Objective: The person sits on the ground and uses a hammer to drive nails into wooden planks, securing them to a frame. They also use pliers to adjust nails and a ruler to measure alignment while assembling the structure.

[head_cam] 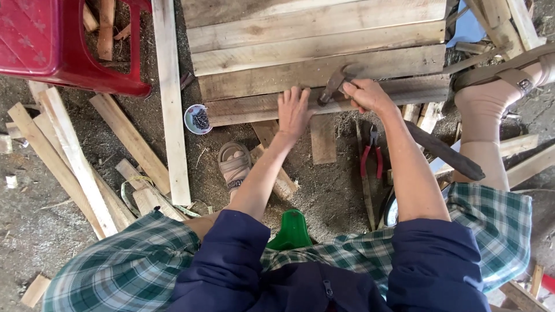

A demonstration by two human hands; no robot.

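My right hand [368, 94] grips the handle of a hammer [334, 85] whose dark head rests on the near plank of a rough wooden pallet [312, 43]. My left hand [293, 111] lies flat with fingers spread on that same plank [243, 108], just left of the hammer head. A small white bowl of dark nails [198, 119] sits on the dirt left of the pallet. I sit on a green stool [291, 230], with one sandalled foot [234, 166] below the pallet and my other foot [491, 95] at its right end.
Red-handled pliers [370, 156] lie on the ground below my right arm. A red plastic stool [52, 43] stands at top left. Loose planks [170, 98] and offcuts [69, 156] cover the sawdust ground on the left; more scrap wood [509, 20] lies at top right.
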